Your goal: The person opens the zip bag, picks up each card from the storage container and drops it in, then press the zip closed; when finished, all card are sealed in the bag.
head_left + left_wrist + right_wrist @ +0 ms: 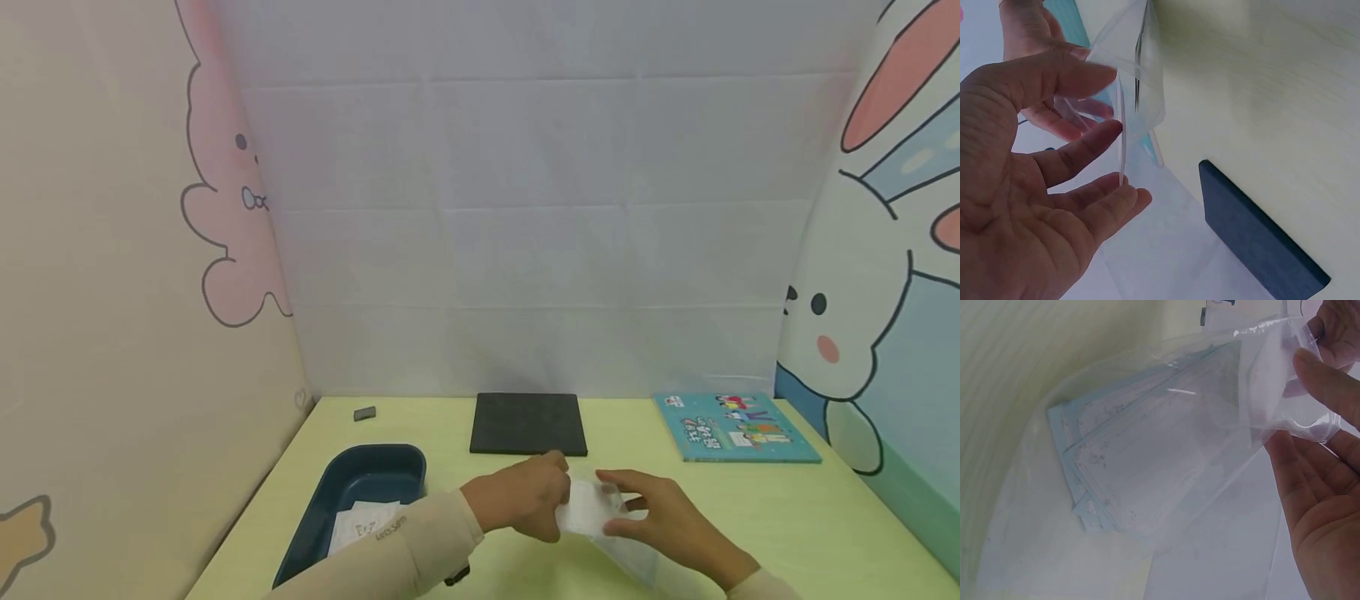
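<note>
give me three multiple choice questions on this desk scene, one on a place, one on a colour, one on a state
1. Where does the picture book lie?
A. far right of the table
B. inside the tray
C. on the black pad

2. What colour is the tray?
A. red
B. dark blue
C. white

3. How is the clear plastic bag held?
A. lying untouched
B. by the left hand only
C. by both hands at its open end

Answers: 1 A, it lies right of the black pad. 2 B, its walls are dark blue. 3 C, the left hand and right hand pinch its mouth.
</note>
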The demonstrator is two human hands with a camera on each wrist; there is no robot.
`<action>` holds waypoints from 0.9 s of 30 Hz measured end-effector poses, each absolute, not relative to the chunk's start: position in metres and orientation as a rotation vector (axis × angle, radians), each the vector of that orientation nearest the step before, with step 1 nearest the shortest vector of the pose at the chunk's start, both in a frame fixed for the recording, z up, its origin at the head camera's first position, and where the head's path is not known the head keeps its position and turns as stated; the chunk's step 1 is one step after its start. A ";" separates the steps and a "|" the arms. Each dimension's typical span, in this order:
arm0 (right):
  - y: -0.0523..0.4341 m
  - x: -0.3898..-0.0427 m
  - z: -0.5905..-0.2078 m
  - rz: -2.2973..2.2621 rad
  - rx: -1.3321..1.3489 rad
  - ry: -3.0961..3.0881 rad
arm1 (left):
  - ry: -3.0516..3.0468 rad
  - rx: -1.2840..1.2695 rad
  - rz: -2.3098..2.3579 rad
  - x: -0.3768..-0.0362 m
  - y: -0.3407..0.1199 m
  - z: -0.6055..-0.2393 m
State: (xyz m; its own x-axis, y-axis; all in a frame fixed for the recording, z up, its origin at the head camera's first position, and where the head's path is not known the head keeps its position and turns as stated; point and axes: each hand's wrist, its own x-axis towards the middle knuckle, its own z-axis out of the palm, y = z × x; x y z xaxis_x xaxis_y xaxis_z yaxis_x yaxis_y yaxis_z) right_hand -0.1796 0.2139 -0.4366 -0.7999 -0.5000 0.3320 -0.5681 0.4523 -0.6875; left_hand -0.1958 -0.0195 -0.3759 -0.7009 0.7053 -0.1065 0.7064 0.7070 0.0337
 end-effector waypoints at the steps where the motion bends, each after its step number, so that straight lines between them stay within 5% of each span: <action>1: 0.214 -0.179 -0.436 1.286 0.957 -2.610 | 2.784 1.155 -0.012 -0.195 -0.021 -0.375; 17: 0.213 -0.180 -0.436 1.289 0.940 -2.624 | 2.855 1.113 0.168 -0.195 -0.030 -0.378; 27: 0.209 -0.181 -0.441 1.322 0.978 -2.573 | 2.781 1.316 0.079 -0.199 -0.022 -0.383</action>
